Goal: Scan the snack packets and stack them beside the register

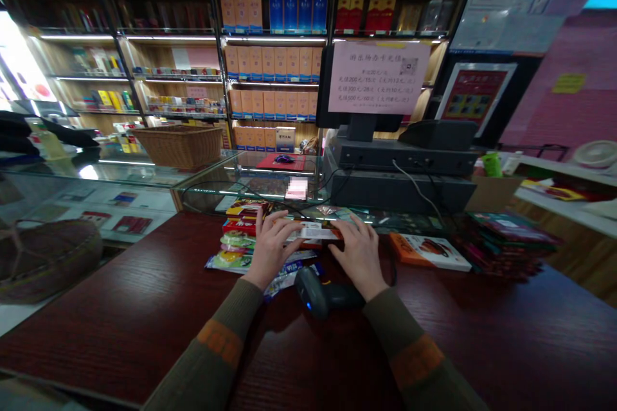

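Observation:
My left hand (272, 245) and my right hand (359, 252) hold a slim orange and white box (318, 232) between them, one at each end. Fingers curve over its ends and hide part of it. Just below, a dark barcode scanner (313, 292) with a lit blue light lies on the brown wooden counter (159, 308), close to my right wrist. Colourful snack packets (234, 250) are spread beside and partly behind my left hand. A blue and white packet (284, 279) lies between that hand and the scanner. Right of my right hand rests another orange and white box (431, 251).
A stack of dark packets (506, 241) stands on the right. Behind the counter are a monitor (328, 90) with a pink notice and a black cash drawer (400, 187) with cables. A wicker basket (180, 144) sits on the glass case (120, 176); boxed goods fill the back shelves.

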`<state>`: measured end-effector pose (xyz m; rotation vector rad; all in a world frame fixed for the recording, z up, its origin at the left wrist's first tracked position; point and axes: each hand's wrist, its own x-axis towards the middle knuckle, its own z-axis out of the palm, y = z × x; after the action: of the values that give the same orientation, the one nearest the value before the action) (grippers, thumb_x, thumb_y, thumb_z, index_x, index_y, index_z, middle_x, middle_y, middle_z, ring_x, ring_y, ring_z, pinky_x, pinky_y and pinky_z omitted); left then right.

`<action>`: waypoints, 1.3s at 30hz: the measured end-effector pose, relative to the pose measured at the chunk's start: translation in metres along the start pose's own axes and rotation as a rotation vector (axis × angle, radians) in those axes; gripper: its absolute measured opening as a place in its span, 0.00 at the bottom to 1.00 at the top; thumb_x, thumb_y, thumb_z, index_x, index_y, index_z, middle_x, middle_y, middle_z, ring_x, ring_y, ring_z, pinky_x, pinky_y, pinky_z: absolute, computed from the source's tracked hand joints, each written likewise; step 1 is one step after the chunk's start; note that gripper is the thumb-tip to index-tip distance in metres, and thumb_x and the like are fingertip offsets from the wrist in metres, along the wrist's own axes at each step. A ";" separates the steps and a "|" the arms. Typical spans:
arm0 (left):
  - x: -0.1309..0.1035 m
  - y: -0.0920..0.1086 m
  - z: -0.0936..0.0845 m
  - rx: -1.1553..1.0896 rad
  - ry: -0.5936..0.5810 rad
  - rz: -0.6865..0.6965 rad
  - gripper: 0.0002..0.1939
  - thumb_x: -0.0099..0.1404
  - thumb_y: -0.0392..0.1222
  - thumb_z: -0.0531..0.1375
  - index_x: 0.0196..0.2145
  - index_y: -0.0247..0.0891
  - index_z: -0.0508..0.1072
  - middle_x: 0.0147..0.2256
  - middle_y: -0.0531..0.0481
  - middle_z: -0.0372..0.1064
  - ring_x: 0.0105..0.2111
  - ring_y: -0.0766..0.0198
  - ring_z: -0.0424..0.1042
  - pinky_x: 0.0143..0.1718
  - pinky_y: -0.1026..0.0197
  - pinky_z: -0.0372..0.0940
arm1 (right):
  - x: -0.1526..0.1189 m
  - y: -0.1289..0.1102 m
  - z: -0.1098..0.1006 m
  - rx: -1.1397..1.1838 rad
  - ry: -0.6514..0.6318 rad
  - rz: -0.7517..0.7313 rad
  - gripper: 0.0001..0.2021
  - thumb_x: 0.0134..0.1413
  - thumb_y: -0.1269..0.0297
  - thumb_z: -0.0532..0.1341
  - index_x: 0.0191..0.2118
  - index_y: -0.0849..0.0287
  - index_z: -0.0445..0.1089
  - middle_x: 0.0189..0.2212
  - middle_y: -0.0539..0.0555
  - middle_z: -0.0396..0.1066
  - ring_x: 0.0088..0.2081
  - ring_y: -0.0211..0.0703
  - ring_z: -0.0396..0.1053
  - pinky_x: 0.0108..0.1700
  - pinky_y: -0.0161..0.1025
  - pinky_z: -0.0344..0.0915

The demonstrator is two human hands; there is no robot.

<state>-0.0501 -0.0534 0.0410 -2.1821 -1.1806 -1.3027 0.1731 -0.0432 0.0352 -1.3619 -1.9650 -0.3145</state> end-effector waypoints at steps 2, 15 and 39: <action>0.001 0.001 -0.001 0.004 0.007 0.006 0.09 0.66 0.43 0.64 0.45 0.46 0.76 0.43 0.53 0.78 0.56 0.53 0.67 0.70 0.33 0.34 | 0.001 -0.010 -0.006 -0.036 0.089 -0.054 0.18 0.56 0.68 0.64 0.53 0.52 0.70 0.57 0.55 0.72 0.66 0.61 0.55 0.65 0.64 0.43; 0.001 0.005 -0.001 0.040 -0.033 0.040 0.15 0.66 0.46 0.64 0.51 0.50 0.75 0.46 0.51 0.78 0.57 0.53 0.67 0.71 0.33 0.33 | -0.002 -0.016 -0.015 0.069 0.005 -0.072 0.10 0.64 0.64 0.60 0.48 0.49 0.75 0.43 0.55 0.78 0.50 0.55 0.63 0.51 0.52 0.53; -0.004 -0.013 0.005 0.049 0.031 -0.001 0.12 0.68 0.43 0.62 0.49 0.50 0.76 0.44 0.53 0.79 0.53 0.55 0.70 0.69 0.37 0.41 | -0.007 0.012 -0.006 0.220 0.061 -0.011 0.14 0.63 0.67 0.59 0.53 0.52 0.74 0.47 0.56 0.77 0.51 0.52 0.67 0.50 0.47 0.59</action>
<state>-0.0580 -0.0445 0.0332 -2.1202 -1.1894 -1.2898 0.1878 -0.0468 0.0328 -1.1877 -1.8957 -0.1374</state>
